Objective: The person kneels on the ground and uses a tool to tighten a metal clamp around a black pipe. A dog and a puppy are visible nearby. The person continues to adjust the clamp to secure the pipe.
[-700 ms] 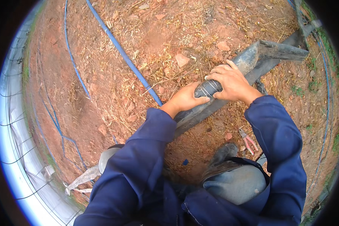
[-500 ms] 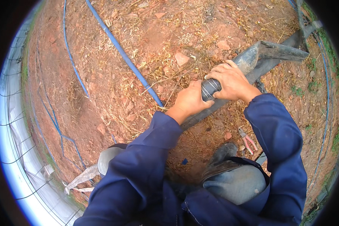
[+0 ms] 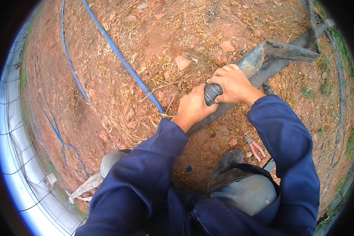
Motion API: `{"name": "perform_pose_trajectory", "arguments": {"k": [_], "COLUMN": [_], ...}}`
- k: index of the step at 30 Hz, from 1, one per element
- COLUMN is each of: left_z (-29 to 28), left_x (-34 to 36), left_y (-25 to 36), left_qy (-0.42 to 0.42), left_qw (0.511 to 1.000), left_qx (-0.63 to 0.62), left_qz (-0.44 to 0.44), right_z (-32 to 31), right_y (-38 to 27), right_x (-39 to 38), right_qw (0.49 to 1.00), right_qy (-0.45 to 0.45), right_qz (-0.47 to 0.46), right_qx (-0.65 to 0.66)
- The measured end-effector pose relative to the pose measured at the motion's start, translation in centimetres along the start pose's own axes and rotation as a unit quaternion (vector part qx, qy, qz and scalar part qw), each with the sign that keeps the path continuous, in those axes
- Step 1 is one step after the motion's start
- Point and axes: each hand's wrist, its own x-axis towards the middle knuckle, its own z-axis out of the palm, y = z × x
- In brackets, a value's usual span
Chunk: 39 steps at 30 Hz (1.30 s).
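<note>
One wire-bound black hose [image 3: 212,93], at two o'clock, is clasped by the fingers of the left hand [image 3: 195,104] and right hand [image 3: 233,84] — the left having been curled further round, a closer two-sided hold is given.

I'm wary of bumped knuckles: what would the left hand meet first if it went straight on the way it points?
Most likely the right hand, which faces the left hand across a short stretch of banded dark pipe, though depth is hard to judge.
</note>
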Motion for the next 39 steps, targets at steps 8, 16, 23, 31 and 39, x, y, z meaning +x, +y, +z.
{"name": "perform_pose_trajectory", "arguments": {"k": [8, 16, 23, 31, 39], "left_z": [-0.3, -0.7, 0.3, 0.5, 0.8], "left_x": [-0.3, -0.5, -0.4, -1.0, -1.0], "left_y": [-1.1, 0.7, 1.1, -0.3, 0.1], "left_qy": [0.004, -0.008, 0.003, 0.045, 0.070], "left_qw": [0.999, 0.998, 0.998, 0.997, 0.989], "left_qx": [-0.054, -0.044, -0.041, 0.033, 0.108], "left_qz": [0.001, -0.044, -0.054, 0.052, 0.076], "right_z": [-0.2, -0.4, 0.6, 0.5, -0.3], "right_y": [0.9, 0.2, 0.4, 0.5, 2.1], "right_x": [1.2, 0.9, 0.2, -0.6, -1.5], "right_qw": [0.996, 0.995, 0.999, 1.000, 0.995], "right_qy": [-0.085, -0.100, -0.039, 0.023, 0.014], "right_qz": [-0.008, 0.015, 0.008, 0.018, -0.058], "right_qx": [0.007, -0.003, -0.003, -0.005, -0.081]}}
